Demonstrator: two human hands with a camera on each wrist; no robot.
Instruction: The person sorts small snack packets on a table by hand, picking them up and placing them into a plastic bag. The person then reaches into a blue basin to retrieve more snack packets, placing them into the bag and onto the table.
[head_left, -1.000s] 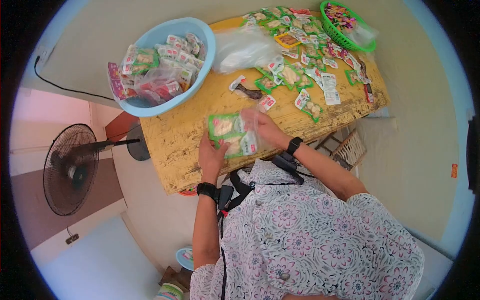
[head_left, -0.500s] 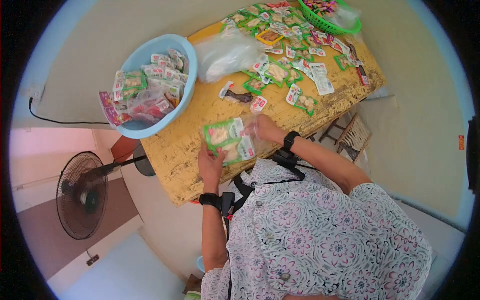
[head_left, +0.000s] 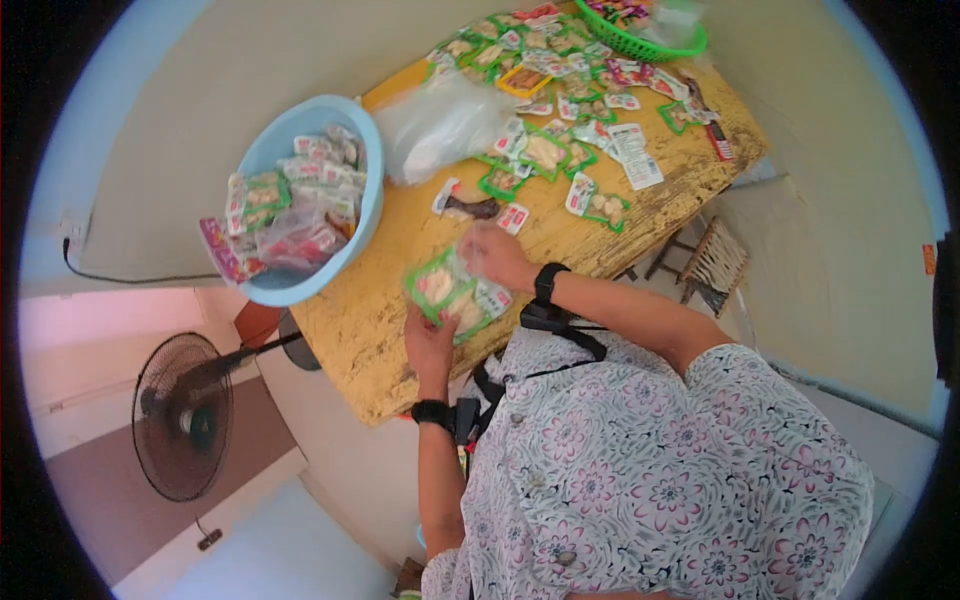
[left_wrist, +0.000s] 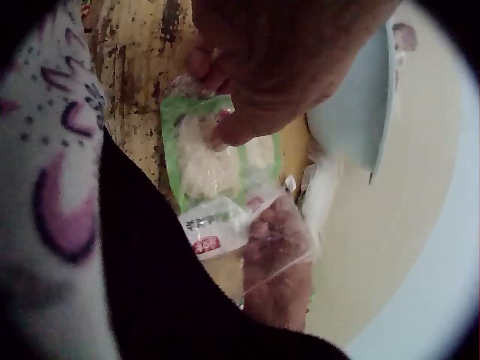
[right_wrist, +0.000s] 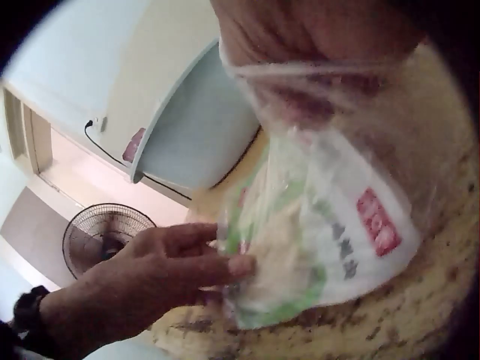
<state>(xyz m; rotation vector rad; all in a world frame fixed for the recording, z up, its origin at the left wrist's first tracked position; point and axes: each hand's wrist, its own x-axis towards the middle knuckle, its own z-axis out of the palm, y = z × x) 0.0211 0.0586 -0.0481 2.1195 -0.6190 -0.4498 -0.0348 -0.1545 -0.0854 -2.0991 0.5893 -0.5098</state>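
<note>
A clear plastic bag point(right_wrist: 420, 161) holds two flat green-and-white food packets point(head_left: 438, 286) with pale pieces showing through their windows. My left hand point(head_left: 430, 342) pinches the bag and packets at their green end, thumb on top, as the right wrist view shows. My right hand point(head_left: 495, 257) is at the opposite end, its fingers inside the bag's mouth by the packets' white labels point(left_wrist: 214, 229). Film and blur cover those fingertips, so I cannot tell whether they grip anything. The bag is over the near part of the yellow worn table point(head_left: 352, 345).
A blue basin point(head_left: 372, 190) of packets stands at the table's left end. Beside it lies a heap of clear plastic bags point(head_left: 440, 125). Many similar packets point(head_left: 540, 150) spread toward the far end, near a green basket point(head_left: 640, 45). A fan point(head_left: 185, 415) stands left.
My right hand has moved left, further over the packets, and the bag has tilted. My left hand keeps its pinch. The head view has shifted, moving the basin lower in frame.
</note>
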